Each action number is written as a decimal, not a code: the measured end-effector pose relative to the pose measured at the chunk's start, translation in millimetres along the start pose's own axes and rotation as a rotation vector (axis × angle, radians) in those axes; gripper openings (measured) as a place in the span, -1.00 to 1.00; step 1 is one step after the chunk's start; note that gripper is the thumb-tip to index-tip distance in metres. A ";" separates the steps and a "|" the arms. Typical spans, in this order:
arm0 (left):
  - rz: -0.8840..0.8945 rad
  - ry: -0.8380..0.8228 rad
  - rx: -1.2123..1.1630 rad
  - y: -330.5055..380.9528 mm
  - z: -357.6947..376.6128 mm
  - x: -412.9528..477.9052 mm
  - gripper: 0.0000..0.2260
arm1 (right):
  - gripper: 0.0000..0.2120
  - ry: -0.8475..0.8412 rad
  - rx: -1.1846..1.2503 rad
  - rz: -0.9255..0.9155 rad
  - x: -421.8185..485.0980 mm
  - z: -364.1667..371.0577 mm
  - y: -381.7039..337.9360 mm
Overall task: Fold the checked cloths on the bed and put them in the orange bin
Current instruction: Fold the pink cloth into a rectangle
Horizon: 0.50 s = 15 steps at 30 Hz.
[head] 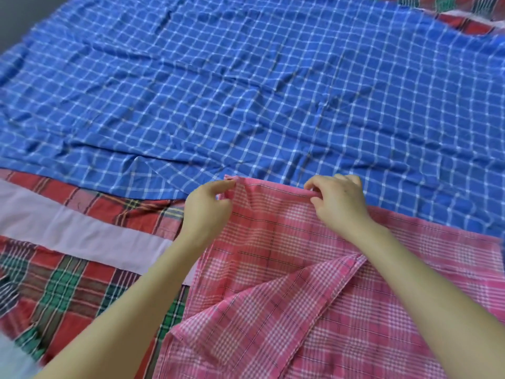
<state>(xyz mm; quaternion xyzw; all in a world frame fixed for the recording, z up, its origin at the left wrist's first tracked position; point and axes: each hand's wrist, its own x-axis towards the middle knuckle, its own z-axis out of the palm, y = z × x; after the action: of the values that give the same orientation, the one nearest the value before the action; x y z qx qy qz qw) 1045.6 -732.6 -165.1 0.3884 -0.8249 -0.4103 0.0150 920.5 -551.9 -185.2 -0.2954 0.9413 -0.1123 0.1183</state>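
Slippage looked the nearest danger. The left hand and the right hand each pinched the far hem of the pink checked cloth between thumb and fingertips, the two grips near one another at about six o'clock from the centre of the view. Each hold took only a thin roll of hem, so a quick pull could, in my judgement, have drawn the fabric out of one pinch and let that corner drop askew.

The pink cloth spread from the hands towards five o'clock, and a loose flap of it lay turned over on a slant across its near part. Folded as it lay, that flap would likely have been trapped inside and left a lumpy, uneven packet.

The pinched hem rested on the blue checked cloth, which covered the bed from nine o'clock round to three. With the layers touching there, the fingertips might have caught blue fabric too and dragged it along.

At eight o'clock lay red and green tartan fabric with a pale band across it, just beside the pink cloth's left edge. The orange bin was not in view, so the carry to it could not be judged, and both cloths lay unfolded
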 end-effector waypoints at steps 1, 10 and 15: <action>-0.061 -0.063 -0.092 -5.3 2.8 8.5 -0.57 | -0.75 -0.022 -0.023 -0.002 3.2 3.6 0.6; -0.486 -0.326 -0.799 -19.6 15.5 43.1 -0.69 | -0.81 -0.119 -0.140 0.097 13.9 26.9 24.9; -0.280 -0.381 -0.723 -6.4 -7.0 32.4 -0.65 | -0.87 -0.088 -0.140 0.109 8.7 27.0 37.1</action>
<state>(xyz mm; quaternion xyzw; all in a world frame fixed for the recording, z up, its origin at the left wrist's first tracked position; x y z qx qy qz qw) 1029.5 -760.7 -174.4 0.3838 -0.5553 -0.7355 -0.0581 901.8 -531.0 -222.6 -0.2559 0.9555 -0.0265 0.1444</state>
